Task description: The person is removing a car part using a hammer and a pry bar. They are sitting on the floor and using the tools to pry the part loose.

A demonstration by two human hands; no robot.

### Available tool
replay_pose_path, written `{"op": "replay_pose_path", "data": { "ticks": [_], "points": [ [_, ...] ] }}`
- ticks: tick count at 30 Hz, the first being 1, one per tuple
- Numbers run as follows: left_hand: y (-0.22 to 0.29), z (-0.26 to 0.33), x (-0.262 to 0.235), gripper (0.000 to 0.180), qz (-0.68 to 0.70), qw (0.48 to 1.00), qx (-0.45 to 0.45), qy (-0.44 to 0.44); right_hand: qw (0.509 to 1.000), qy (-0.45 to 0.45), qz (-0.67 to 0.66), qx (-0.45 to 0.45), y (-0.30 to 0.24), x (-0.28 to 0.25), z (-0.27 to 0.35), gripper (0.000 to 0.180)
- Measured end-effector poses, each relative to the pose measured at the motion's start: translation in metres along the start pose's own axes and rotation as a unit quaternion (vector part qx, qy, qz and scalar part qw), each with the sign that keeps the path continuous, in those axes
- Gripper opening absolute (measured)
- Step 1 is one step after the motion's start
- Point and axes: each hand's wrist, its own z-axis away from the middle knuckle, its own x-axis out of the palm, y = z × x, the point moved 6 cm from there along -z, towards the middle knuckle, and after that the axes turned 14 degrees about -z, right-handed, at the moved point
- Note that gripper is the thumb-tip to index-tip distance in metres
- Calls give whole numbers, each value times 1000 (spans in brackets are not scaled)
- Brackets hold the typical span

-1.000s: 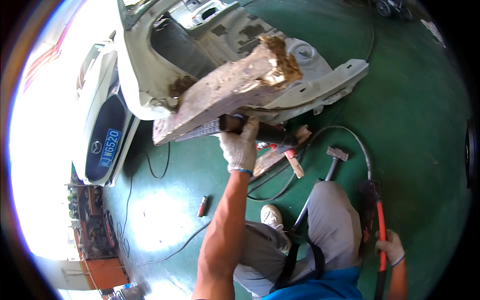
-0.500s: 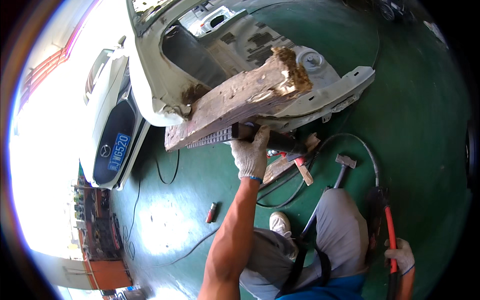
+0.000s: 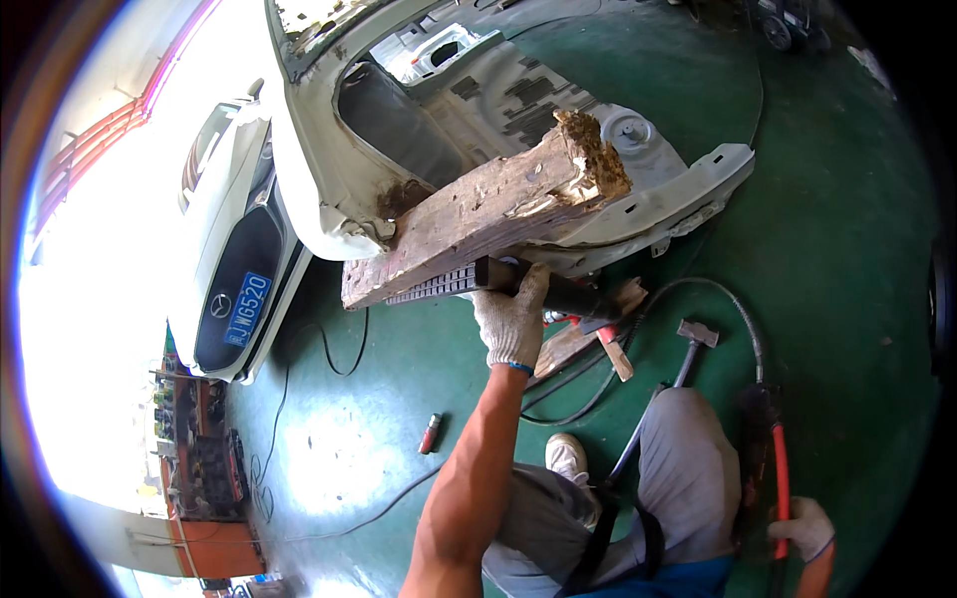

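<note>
Gripping the black tube [image 3: 580, 297], the left hand [image 3: 510, 324] stands just on the near side of the beam [image 3: 488, 204], which lies ahead of it in front of the car shell [image 3: 339, 159], long axis slanting from near left to far right. From where I stand, that hand is much the nearer; the right hand [image 3: 803, 526], well apart, is wrapped round the red handle [image 3: 781, 468].

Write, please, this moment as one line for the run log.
left hand: gripping black cylinder alongside wooden beam | right hand: holding red handle | nearby: hammer, white car-body section
</note>
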Motion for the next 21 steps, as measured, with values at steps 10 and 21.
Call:
{"op": "replay_pose_path", "data": {
  "ticks": [10, 21],
  "points": [
    [5, 1, 4, 47, -37, 999, 2, 2, 997, 51, 54, 8, 104, 10, -80, 36],
    [0, -2, 3, 54, -7, 1000, 11, -5, 994, 3, -56, -90, 35, 8, -11, 37]
  ]
}}
